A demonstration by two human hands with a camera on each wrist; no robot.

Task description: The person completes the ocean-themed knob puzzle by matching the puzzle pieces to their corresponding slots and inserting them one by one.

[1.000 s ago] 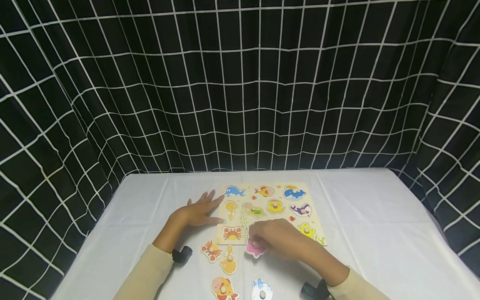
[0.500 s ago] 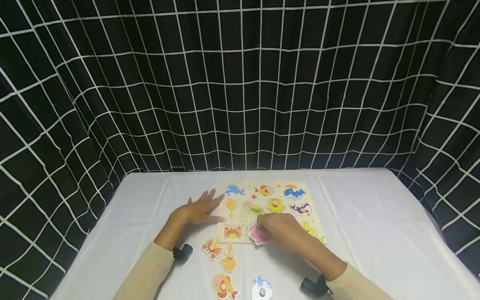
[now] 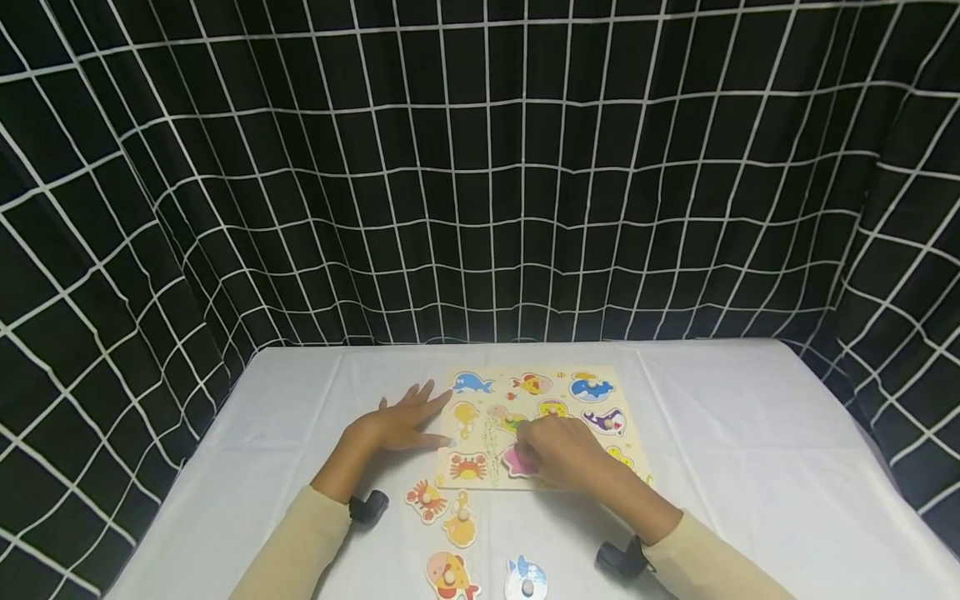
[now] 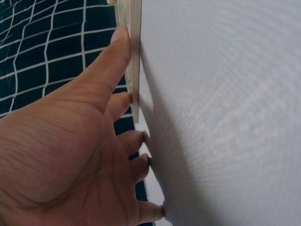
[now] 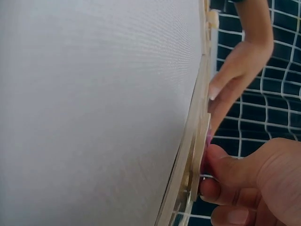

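Observation:
My right hand (image 3: pixel 566 450) pinches a pink puzzle piece (image 3: pixel 517 463) over the front middle of the wooden sea-animal puzzle board (image 3: pixel 501 374). In the right wrist view, thumb and fingertips are at the pink piece's face, and its edge (image 5: pixel 201 165) stands slightly tilted against the board's surface; my fingers hide its knob. My left hand (image 3: pixel 401 425) lies with spread, straight fingers at the board's left side. The left wrist view shows its thumb on the board's edge (image 4: pixel 135 56) and other fingertips down on the cloth.
In front of the board lie a crab piece (image 3: pixel 427 501), a seahorse piece (image 3: pixel 461 521), a fish piece (image 3: pixel 450 575) and a blue piece (image 3: pixel 526 579). Knobbed pieces such as the blue whale (image 3: pixel 591 388) sit in the board. A black gridded curtain (image 3: pixel 480 208) surrounds the white-clothed table (image 3: pixel 720 433).
My right hand has carried the pink piece from the board's front edge up onto the board and slightly right. My left hand has stayed in place.

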